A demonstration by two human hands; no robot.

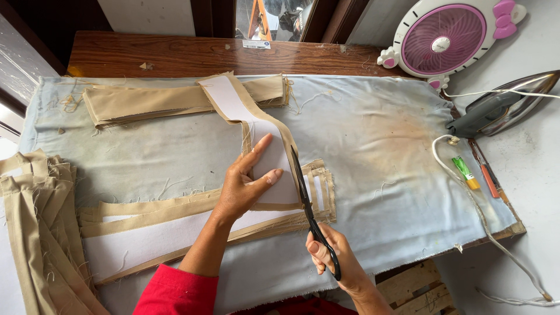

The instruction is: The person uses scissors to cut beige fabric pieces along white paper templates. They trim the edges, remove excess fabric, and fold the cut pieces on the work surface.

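The left hand lies flat on a long khaki fabric strip faced with smooth white interfacing, its fingers spread narrowly with the thumb angled out, pressing the strip down near the middle of the pale blue padded cloth that covers the work table. The strip curves away from the hand towards the far edge, its tan border frayed with loose threads. The right hand grips the looped handles of black-handled steel scissors, fingers curled closed through them; the long dark blades point away from the person and run along the strip's right edge, just beside the left thumb. Whether the blades are parted I cannot tell.

Under the strip rests a stack of similar khaki-and-white strips, flat and layered, edges ragged. A folded bundle of plain khaki strips lies near the far side of the cloth, and a draped heap of khaki pieces hangs at the left edge. The cloth is scorched brown towards the right. There, a metal flat iron with a grey handle stands tilted on its side, its white cord trailing down. A round pink-and-white plastic fan leans by the wall, and 2 slim tools, green-yellow and orange, lie beside the cord. A red sleeve covers the left arm.
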